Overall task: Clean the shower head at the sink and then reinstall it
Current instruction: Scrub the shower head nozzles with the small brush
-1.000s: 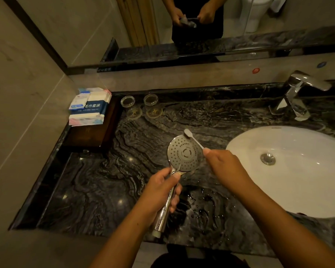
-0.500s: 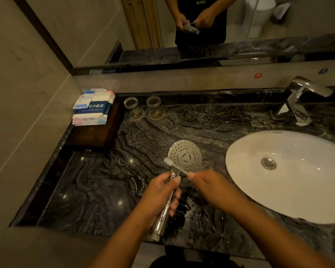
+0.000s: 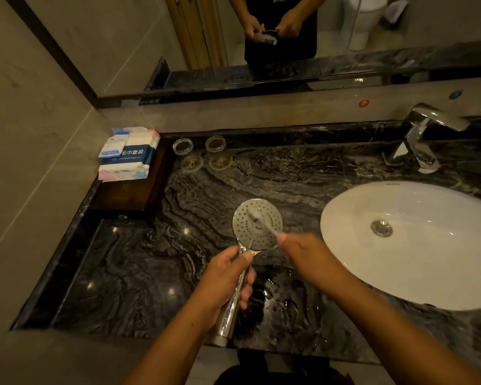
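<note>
A chrome shower head [image 3: 245, 226] with a round perforated face points up at me, held over the dark marble counter [image 3: 156, 259] left of the white oval sink [image 3: 428, 259]. My left hand [image 3: 222, 282] grips its chrome handle just below the face. My right hand [image 3: 306, 252] pinches a white toothbrush [image 3: 263, 223], whose blurred bristle end lies across the upper middle of the face. Water drops lie on the counter beneath my hands.
A chrome faucet [image 3: 425, 137] stands behind the sink. Two glass cups [image 3: 199, 147] sit near the back wall. Packaged towels [image 3: 128, 154] rest on a dark wooden tray [image 3: 128, 195] in the left corner. The mirror [image 3: 289, 37] above reflects my hands.
The toothbrush has swept across the shower head's face: from its upper right rim, down to the neck, then back up onto the middle. My left hand keeps its hold on the handle.
</note>
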Tool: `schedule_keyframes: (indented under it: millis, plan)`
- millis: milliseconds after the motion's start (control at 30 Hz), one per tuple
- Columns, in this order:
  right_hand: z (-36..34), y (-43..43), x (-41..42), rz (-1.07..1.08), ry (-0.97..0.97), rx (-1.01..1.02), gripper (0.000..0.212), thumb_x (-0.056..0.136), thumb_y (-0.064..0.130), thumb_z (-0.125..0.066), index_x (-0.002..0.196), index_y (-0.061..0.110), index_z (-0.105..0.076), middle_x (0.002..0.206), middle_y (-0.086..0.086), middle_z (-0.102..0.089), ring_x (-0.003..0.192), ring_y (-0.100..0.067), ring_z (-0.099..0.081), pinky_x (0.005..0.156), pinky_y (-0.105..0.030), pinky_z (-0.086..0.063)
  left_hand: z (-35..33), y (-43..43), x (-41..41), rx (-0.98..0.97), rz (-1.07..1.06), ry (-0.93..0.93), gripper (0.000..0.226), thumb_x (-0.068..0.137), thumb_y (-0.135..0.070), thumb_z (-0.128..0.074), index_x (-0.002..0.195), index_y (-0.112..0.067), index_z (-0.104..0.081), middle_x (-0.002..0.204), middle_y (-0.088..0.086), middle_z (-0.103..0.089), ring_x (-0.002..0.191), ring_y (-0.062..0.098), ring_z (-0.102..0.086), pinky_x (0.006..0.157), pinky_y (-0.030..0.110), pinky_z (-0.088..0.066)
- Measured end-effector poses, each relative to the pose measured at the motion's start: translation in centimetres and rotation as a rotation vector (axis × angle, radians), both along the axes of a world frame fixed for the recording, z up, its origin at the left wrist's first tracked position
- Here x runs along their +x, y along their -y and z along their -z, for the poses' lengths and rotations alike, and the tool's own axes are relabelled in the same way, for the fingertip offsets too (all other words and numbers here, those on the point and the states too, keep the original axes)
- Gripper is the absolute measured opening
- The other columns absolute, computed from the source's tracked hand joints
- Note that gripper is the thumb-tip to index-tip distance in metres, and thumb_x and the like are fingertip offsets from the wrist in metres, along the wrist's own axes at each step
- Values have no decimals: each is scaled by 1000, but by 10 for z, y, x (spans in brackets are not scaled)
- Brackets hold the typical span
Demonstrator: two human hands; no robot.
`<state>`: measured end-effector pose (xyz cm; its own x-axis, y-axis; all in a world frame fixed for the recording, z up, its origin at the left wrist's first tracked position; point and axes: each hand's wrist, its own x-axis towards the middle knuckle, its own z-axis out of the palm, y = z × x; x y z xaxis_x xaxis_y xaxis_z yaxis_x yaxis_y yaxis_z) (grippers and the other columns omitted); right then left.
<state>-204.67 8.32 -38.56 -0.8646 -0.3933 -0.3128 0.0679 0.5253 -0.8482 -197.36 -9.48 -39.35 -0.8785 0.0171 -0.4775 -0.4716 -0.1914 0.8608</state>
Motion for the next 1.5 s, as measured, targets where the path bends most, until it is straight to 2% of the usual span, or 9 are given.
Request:
schedule_keyframes:
  millis: [233, 400, 533, 700, 867, 1033, 1200, 1367, 1500]
  plan:
    - [-4, -10, -7, 132, -111, 8, 50, 104, 39, -41, 59, 21, -51, 58, 1, -53, 55, -15, -48, 56, -31, -36, -6, 2, -5, 4, 3, -14, 17, 100, -25, -53, 87, -21, -62, 63, 8, -55, 37, 14, -45, 35, 20, -40]
    - [-1, -8, 1, -188, -11, 43, 48, 103, 39, -45, 60, 21, -53, 58, 5, -51, 54, -11, -47, 55, -28, -35, -10, 11, -11, 8, 2, -9, 18, 96, -32, -56, 89, -16, -59, 62, 8, -55, 35, 12, -44, 33, 19, -40]
    - [-5, -9, -14, 106, -134, 17, 49, 104, 41, -41, 60, 20, -51, 57, 4, -52, 53, -11, -47, 55, -30, -35, -11, 8, -12, 17, 9, -11, 24, 97, -36, -52, 87, -14, -55, 61, 8, -55, 34, 12, -44, 33, 19, -40]
    - [-4, -1, 6, -198, -5, 96, 47, 103, 40, -45, 60, 22, -53, 58, 7, -51, 54, -9, -46, 55, -27, -35, -10, 4, -14, 21, 14, 2, 29, 95, -39, -54, 94, -11, -53, 61, 6, -56, 34, 11, -46, 33, 19, -40]
    - [-7, -14, -22, 113, -110, 24, 49, 104, 41, -42, 62, 17, -53, 59, -1, -53, 55, -16, -48, 57, -31, -34, -11, 5, -14, 14, 16, -2, 28, 97, -37, -52, 94, -9, -50, 61, 6, -55, 34, 10, -45, 32, 19, -39]
    - [-4, -8, 2, -202, -13, 78, 48, 103, 39, -44, 60, 21, -51, 59, 4, -50, 55, -12, -45, 55, -29, -34, -10, 9, -17, 13, 19, 4, 31, 97, -40, -51, 97, -9, -52, 61, 5, -54, 35, 10, -45, 33, 19, -40]
    - [-3, -13, -24, 101, -127, 23, 49, 104, 42, -41, 60, 20, -51, 58, 2, -52, 54, -14, -48, 57, -32, -36, -14, 5, -18, 12, 15, 10, 27, 99, -39, -49, 94, -12, -51, 59, 4, -53, 34, 10, -44, 33, 19, -39]
    - [0, -9, 4, -207, 9, 49, 47, 104, 39, -45, 60, 22, -50, 57, 8, -49, 54, -10, -45, 52, -23, -36, -11, 7, -16, 17, -3, 14, 29, 100, -39, -47, 97, -10, -52, 59, 4, -53, 34, 11, -43, 34, 19, -39]
    - [-7, -16, -22, 8, -90, 24, 48, 105, 37, -42, 59, 24, -50, 58, 3, -50, 56, -14, -46, 59, -31, -35, -12, 5, -15, 31, -4, 24, 27, 101, -37, -46, 97, -11, -54, 59, 5, -52, 34, 10, -43, 32, 19, -39]
